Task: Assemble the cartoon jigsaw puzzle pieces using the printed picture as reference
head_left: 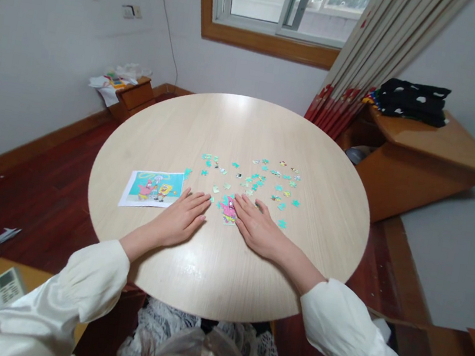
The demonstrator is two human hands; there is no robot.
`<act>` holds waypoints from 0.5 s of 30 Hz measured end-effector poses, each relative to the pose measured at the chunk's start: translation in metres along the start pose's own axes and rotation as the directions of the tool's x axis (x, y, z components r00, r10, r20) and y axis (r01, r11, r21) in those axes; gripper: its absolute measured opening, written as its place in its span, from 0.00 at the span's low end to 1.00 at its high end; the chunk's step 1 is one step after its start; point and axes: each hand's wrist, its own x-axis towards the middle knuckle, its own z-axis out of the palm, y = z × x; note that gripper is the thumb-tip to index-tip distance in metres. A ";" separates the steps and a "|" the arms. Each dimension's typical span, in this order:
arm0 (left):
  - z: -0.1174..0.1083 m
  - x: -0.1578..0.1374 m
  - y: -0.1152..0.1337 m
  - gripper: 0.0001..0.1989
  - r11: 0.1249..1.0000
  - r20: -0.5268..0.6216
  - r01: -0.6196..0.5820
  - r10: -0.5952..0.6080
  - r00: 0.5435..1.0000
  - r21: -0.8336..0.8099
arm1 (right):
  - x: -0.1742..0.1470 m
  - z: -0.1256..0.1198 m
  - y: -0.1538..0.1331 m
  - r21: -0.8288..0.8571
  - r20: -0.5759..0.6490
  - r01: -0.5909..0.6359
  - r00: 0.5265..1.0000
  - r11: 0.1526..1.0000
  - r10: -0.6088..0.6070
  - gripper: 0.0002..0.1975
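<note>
My left hand (181,215) lies flat on the table with fingers stretched out, its thumb side by the corner of a printed cartoon picture (150,190). My right hand (257,227) rests with fingers extended, the fingertips over the right edge of a partly joined jigsaw puzzle (228,209) showing a pink figure. Part of that puzzle is covered by the fingers. Beyond both hands, many loose jigsaw pieces (257,180), mostly turquoise, are scattered; one turquoise piece (282,224) sits right of my right hand.
All of this is on a round pale wooden table (205,274). A window (285,6) and a long curtain (373,49) are behind it. To the right, dark folded cloth (414,101) lies on a wooden cabinet (438,148). A calculator-like device (9,285) is at lower left.
</note>
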 end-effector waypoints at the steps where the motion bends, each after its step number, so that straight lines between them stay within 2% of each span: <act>1: 0.001 0.000 0.000 0.23 1.000 0.007 0.005 -0.005 1.000 0.004 | 0.002 0.001 -0.002 -0.004 0.006 0.005 1.000 1.000 -0.005 0.25; 5: 0.006 0.000 -0.002 0.23 1.000 -0.004 0.004 -0.004 1.000 0.000 | 0.007 0.006 -0.006 -0.016 0.022 0.006 1.000 1.000 -0.006 0.25; 8: 0.009 -0.001 -0.003 0.22 1.000 -0.055 -0.017 0.016 0.998 -0.012 | 0.008 0.009 -0.006 -0.011 0.020 0.000 1.000 1.000 0.000 0.25; 12: 0.008 -0.002 -0.003 0.19 0.998 -0.214 -0.042 0.030 0.976 -0.053 | 0.008 0.011 -0.005 -0.002 0.007 -0.005 1.000 1.000 0.005 0.26; 15: 0.005 -0.002 -0.004 0.15 0.996 -0.357 0.014 -0.044 0.933 -0.087 | 0.008 0.011 -0.003 0.013 -0.038 -0.027 0.999 1.000 0.028 0.26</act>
